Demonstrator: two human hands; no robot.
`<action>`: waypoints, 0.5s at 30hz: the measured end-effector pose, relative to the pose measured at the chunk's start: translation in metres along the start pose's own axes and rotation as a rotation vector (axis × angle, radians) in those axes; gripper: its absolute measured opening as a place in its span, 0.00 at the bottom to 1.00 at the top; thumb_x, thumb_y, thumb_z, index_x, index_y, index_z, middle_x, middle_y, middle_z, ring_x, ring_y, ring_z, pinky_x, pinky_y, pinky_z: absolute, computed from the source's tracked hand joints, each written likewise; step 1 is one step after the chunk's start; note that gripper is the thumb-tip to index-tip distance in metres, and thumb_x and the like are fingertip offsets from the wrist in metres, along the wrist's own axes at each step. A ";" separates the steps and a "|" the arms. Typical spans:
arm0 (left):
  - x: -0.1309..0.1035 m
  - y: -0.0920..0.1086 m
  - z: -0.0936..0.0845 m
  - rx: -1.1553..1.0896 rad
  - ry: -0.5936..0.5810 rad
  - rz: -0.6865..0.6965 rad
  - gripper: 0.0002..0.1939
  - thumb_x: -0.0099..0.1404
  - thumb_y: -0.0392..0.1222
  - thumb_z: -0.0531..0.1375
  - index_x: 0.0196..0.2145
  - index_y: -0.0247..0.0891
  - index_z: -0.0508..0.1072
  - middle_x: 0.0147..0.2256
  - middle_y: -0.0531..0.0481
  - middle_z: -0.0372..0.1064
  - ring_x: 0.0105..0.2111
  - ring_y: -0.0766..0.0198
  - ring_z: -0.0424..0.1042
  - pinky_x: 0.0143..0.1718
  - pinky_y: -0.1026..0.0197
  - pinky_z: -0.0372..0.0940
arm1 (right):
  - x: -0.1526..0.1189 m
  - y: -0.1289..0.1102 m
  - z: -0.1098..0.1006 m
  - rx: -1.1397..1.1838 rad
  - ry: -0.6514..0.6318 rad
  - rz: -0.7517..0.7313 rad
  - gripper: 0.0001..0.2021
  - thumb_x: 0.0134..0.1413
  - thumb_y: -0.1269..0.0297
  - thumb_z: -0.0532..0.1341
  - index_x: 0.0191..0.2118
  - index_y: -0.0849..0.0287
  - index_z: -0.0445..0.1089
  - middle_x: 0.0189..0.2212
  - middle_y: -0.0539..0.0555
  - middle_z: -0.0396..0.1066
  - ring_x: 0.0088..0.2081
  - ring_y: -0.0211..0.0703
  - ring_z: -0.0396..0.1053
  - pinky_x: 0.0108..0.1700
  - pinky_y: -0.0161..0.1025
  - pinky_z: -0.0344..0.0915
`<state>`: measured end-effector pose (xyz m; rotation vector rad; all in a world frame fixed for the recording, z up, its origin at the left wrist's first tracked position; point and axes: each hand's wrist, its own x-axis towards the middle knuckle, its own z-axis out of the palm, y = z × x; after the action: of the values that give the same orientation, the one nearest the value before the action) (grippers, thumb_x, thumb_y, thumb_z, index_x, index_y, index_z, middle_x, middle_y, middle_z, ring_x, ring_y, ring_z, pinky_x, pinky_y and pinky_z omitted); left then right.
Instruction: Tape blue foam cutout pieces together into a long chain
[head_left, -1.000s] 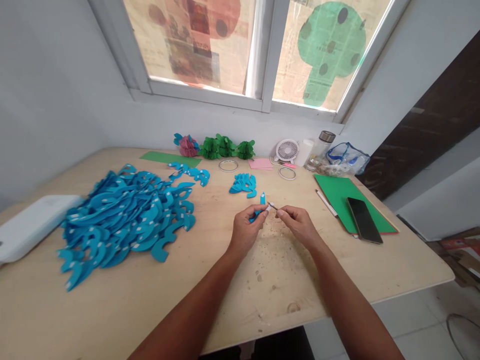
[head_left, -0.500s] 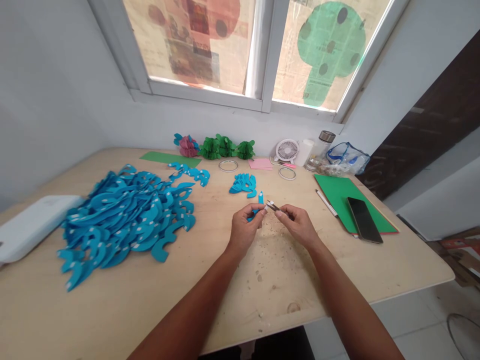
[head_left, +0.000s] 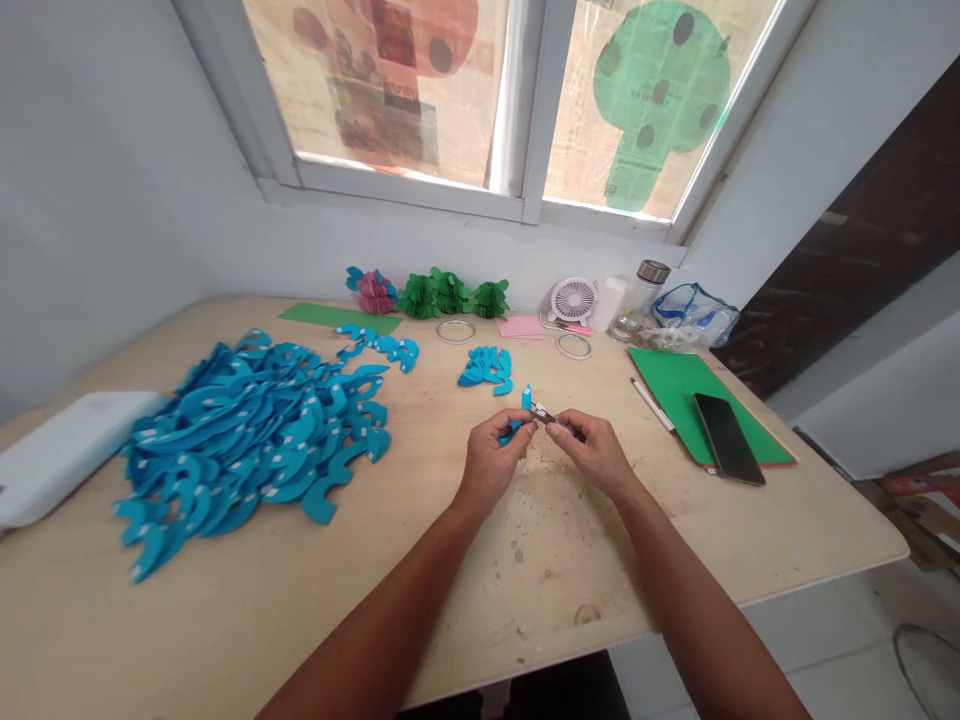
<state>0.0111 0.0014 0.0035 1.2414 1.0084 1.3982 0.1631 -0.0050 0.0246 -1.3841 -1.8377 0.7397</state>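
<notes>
My left hand (head_left: 493,452) pinches a blue paper cutout (head_left: 526,397), whose tip stands up above the fingers with a small white square on it. My right hand (head_left: 595,450) is closed around dark, slim tweezers (head_left: 551,418) that point left. Their tips meet the cutout beside my left fingertips, and a white bit shows there; whether it is loose or stuck on is too small to tell. Just beyond my hands lies a small group of blue cutouts (head_left: 487,368). A large heap of wavy blue cutouts (head_left: 255,430) with white squares spreads to the left.
Along the back stand green paper honeycomb shapes (head_left: 451,293), a pink one (head_left: 375,292), a small fan (head_left: 574,300) and a bottle (head_left: 651,285). Tape rings (head_left: 574,346) lie before them. A phone (head_left: 727,438) rests on green sheets (head_left: 671,385) at right; a white case (head_left: 82,445) is far left.
The tweezers have shifted slightly at the cutout, and more of their dark body shows by my right fingers. The cutout's tip has moved slightly right. Both hands keep their hold.
</notes>
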 end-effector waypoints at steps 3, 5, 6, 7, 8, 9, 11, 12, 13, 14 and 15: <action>0.000 0.000 0.000 -0.005 -0.002 -0.007 0.08 0.52 0.43 0.62 0.28 0.35 0.74 0.18 0.56 0.62 0.17 0.72 0.57 0.20 0.68 0.55 | 0.000 -0.002 0.000 -0.004 -0.001 -0.009 0.17 0.52 0.51 0.54 0.30 0.61 0.70 0.19 0.47 0.57 0.23 0.34 0.53 0.25 0.33 0.47; 0.000 0.000 0.000 -0.007 -0.001 -0.012 0.08 0.52 0.43 0.62 0.28 0.35 0.74 0.18 0.56 0.62 0.17 0.72 0.57 0.20 0.68 0.55 | 0.000 -0.002 0.000 -0.011 -0.005 -0.012 0.17 0.52 0.51 0.54 0.30 0.61 0.70 0.19 0.47 0.57 0.23 0.34 0.53 0.25 0.33 0.47; 0.000 0.000 0.000 -0.008 -0.001 -0.013 0.08 0.52 0.43 0.62 0.28 0.35 0.74 0.17 0.56 0.62 0.17 0.72 0.57 0.20 0.68 0.55 | 0.000 -0.001 0.000 -0.014 -0.005 -0.012 0.17 0.52 0.51 0.54 0.30 0.61 0.70 0.19 0.47 0.56 0.23 0.34 0.53 0.25 0.33 0.47; 0.000 0.000 0.000 -0.008 0.000 -0.012 0.08 0.52 0.43 0.62 0.28 0.35 0.74 0.17 0.56 0.62 0.17 0.72 0.57 0.20 0.68 0.55 | 0.000 -0.001 0.000 -0.015 -0.005 -0.011 0.17 0.52 0.51 0.54 0.30 0.61 0.70 0.19 0.47 0.56 0.23 0.34 0.53 0.25 0.33 0.47; 0.000 0.000 0.000 -0.008 0.001 -0.010 0.08 0.52 0.43 0.62 0.28 0.35 0.74 0.17 0.56 0.62 0.17 0.72 0.57 0.20 0.68 0.55 | 0.000 -0.001 0.000 -0.015 -0.005 -0.010 0.17 0.52 0.51 0.54 0.30 0.61 0.70 0.19 0.47 0.56 0.23 0.34 0.53 0.25 0.33 0.47; 0.000 0.000 0.000 -0.007 0.001 -0.006 0.08 0.52 0.43 0.62 0.27 0.35 0.74 0.17 0.56 0.62 0.17 0.72 0.57 0.20 0.68 0.55 | 0.000 0.000 0.000 -0.015 -0.004 -0.008 0.17 0.53 0.51 0.54 0.29 0.61 0.70 0.18 0.46 0.55 0.22 0.34 0.53 0.25 0.33 0.47; 0.000 0.000 0.000 -0.007 -0.001 -0.001 0.08 0.52 0.42 0.62 0.27 0.35 0.74 0.18 0.55 0.63 0.17 0.72 0.57 0.20 0.68 0.55 | 0.000 0.001 0.001 -0.015 0.000 -0.005 0.18 0.53 0.51 0.54 0.29 0.61 0.70 0.18 0.46 0.55 0.22 0.33 0.52 0.25 0.33 0.47; 0.000 0.000 0.000 -0.008 -0.001 0.000 0.08 0.52 0.42 0.62 0.27 0.35 0.74 0.18 0.55 0.63 0.17 0.73 0.58 0.20 0.68 0.56 | 0.000 0.001 0.001 -0.016 0.003 -0.004 0.18 0.53 0.51 0.54 0.29 0.61 0.70 0.18 0.46 0.54 0.22 0.33 0.52 0.25 0.33 0.47; 0.000 0.000 0.000 -0.008 -0.001 -0.001 0.08 0.52 0.42 0.62 0.28 0.35 0.74 0.19 0.55 0.63 0.17 0.73 0.58 0.20 0.68 0.56 | 0.000 0.002 0.002 -0.017 0.006 -0.005 0.18 0.53 0.51 0.54 0.29 0.61 0.70 0.18 0.46 0.54 0.22 0.33 0.52 0.25 0.33 0.47; 0.000 0.000 0.000 -0.007 0.000 -0.003 0.08 0.52 0.42 0.62 0.28 0.35 0.74 0.18 0.55 0.63 0.17 0.73 0.58 0.20 0.68 0.56 | 0.000 0.002 0.002 -0.017 0.009 -0.006 0.18 0.53 0.51 0.54 0.29 0.61 0.70 0.18 0.46 0.54 0.22 0.33 0.52 0.25 0.33 0.47; 0.000 0.000 0.000 -0.006 0.001 -0.005 0.08 0.52 0.42 0.62 0.28 0.35 0.74 0.18 0.56 0.62 0.17 0.73 0.57 0.20 0.68 0.56 | 0.000 0.002 0.002 -0.017 0.014 -0.006 0.18 0.53 0.51 0.54 0.28 0.61 0.70 0.18 0.46 0.54 0.22 0.33 0.52 0.24 0.32 0.47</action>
<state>0.0111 0.0010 0.0036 1.2333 1.0061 1.3970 0.1624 -0.0042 0.0220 -1.3899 -1.8408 0.7118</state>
